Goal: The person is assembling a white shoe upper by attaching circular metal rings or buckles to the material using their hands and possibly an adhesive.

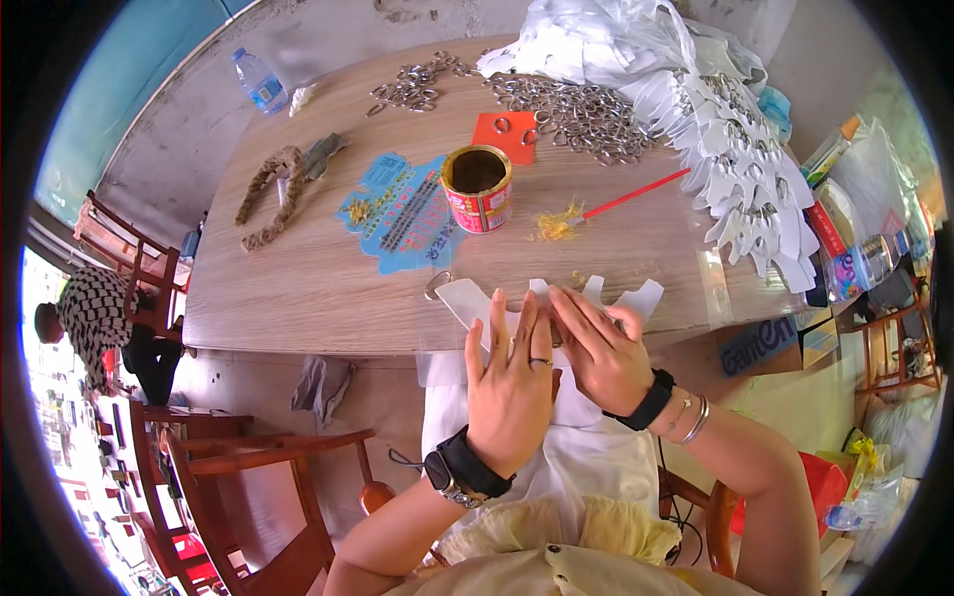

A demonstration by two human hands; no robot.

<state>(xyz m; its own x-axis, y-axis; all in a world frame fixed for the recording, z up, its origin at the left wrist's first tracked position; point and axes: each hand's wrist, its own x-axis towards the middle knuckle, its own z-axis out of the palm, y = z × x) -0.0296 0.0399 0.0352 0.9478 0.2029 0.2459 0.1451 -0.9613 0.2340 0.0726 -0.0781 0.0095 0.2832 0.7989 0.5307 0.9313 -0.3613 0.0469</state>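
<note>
A white cut piece with several flaps (465, 300) lies at the table's near edge, partly hidden beneath my hands. My left hand (509, 397) rests flat on its left part, fingers stretched out and apart. Over its right part lies my right hand (599, 363), with long fingers extended and angled toward the left one. A metal ring (437, 286) is just left of the piece. Beyond my fingers stands an open round can (479, 204) with dark residue inside. A red-handled brush (636, 194) with frayed yellow bristles lies to its right.
Metal rings (581, 119) are heaped at the back, near a red card (505, 137). Finished-looking white pieces with rings (750, 169) hang together at right, below a white plastic bag (596, 50). A blue card (397, 223), rope loop (268, 236) and bottle (258, 81) lie left. A person (94, 308) sits far left.
</note>
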